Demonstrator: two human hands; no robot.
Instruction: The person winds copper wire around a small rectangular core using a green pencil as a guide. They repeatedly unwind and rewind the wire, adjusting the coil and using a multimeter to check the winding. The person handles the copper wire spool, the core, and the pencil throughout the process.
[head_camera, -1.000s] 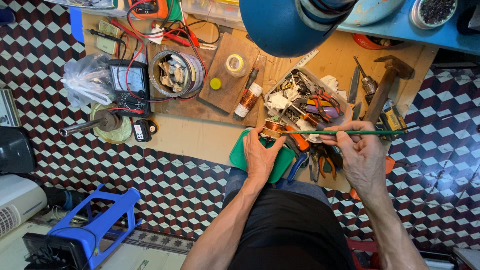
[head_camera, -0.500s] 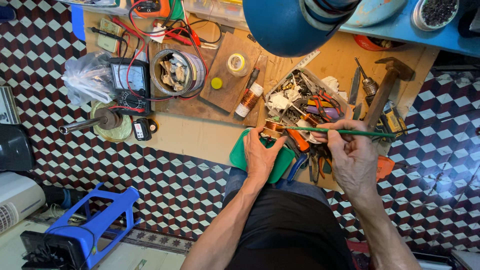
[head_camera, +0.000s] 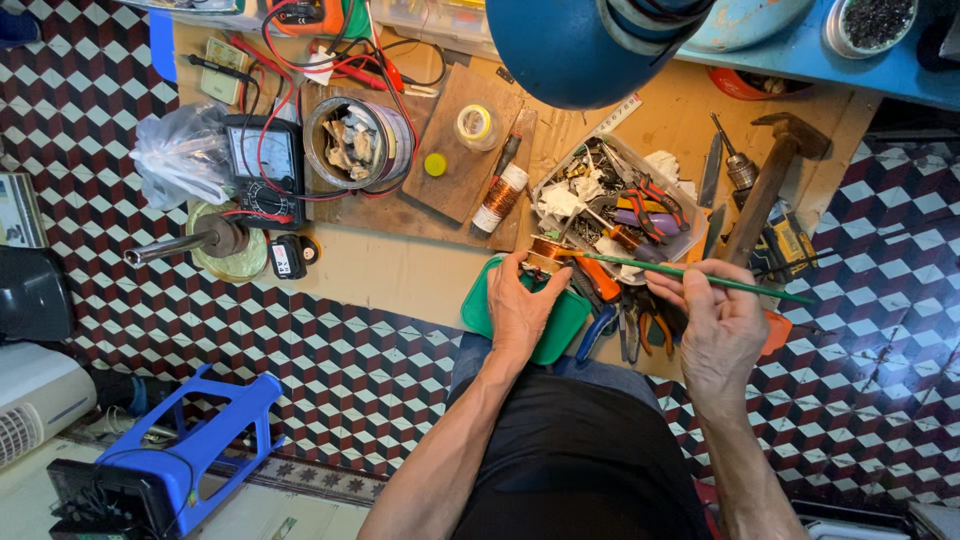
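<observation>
Here the left hand is gripping a copper coil in closed fingers. The right hand is pinching a green brush, lying nearly level, its tip pointing left at the coil.

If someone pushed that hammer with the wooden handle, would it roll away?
Probably not. The hammer lies flat on the wooden board, and its head sticks out sideways, which should stop it rolling. It would more likely slide or swing round. The metal head looks chunky, so it probably feels heavy at that end when picked up.

Green tray half under left hand; tangled tool box contents indistinct.
</observation>
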